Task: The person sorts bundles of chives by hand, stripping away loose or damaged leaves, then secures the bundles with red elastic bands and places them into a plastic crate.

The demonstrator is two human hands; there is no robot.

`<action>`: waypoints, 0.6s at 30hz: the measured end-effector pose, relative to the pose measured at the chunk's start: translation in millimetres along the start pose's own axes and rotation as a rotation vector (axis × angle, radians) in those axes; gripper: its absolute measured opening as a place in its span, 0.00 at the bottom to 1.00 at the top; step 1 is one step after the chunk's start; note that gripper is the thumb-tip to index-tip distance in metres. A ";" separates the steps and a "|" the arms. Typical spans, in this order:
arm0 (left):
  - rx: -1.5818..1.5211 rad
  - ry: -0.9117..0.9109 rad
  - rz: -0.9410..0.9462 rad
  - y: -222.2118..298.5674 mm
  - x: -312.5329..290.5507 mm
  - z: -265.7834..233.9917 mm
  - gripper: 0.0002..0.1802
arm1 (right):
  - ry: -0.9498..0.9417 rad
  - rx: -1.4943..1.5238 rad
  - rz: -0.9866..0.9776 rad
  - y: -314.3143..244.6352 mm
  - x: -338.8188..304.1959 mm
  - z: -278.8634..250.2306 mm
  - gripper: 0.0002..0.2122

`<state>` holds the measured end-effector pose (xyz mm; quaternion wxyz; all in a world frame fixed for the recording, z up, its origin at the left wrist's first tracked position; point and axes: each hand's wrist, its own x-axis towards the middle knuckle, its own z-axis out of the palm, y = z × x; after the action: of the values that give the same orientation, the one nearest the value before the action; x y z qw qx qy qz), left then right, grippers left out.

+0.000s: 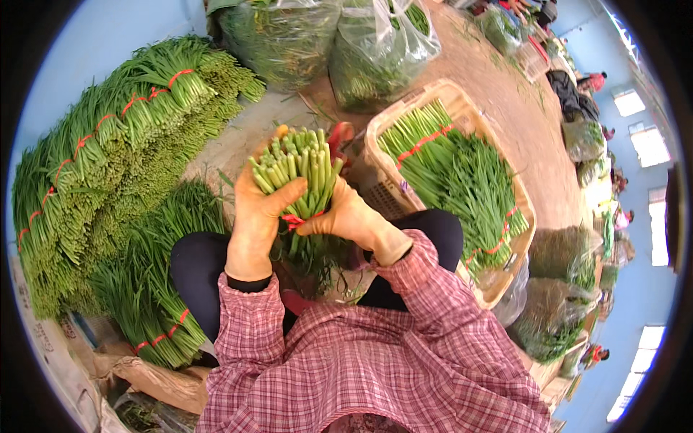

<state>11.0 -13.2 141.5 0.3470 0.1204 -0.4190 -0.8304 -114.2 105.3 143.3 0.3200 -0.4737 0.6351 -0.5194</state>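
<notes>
Between my knees, both hands, in orange-tan gloves, grip one bunch of green stalks, cut ends upward and leaves hanging below. My left hand wraps the bunch's left side, thumb across the stalks. Lower on its right side my right hand is closed, thumb beside a red tie around the bunch. Part of the fingers is hidden behind the stalks.
At right stands a tan plastic crate with tied bunches. A tall stack of red-tied bunches lines the left wall, with more bunches by my left knee. Full clear bags stand ahead; people sit far right.
</notes>
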 end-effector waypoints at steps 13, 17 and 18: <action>0.358 -0.081 -0.130 -28.0 -7.3 -1.4 0.44 | 0.215 0.205 -0.109 -60.2 -11.3 -32.2 0.53; 0.908 -0.233 0.282 15.0 2.9 67.0 0.42 | 0.462 0.185 -0.311 -86.5 -46.3 -70.1 0.55; 1.013 -0.281 0.357 17.5 8.6 96.8 0.42 | 0.502 0.244 -0.144 -95.1 -66.2 -83.4 0.53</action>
<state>-34.4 33.1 215.9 0.3219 0.0874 -0.8222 -0.4612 -140.6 195.8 250.5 0.1697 -0.3320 0.5921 -0.7144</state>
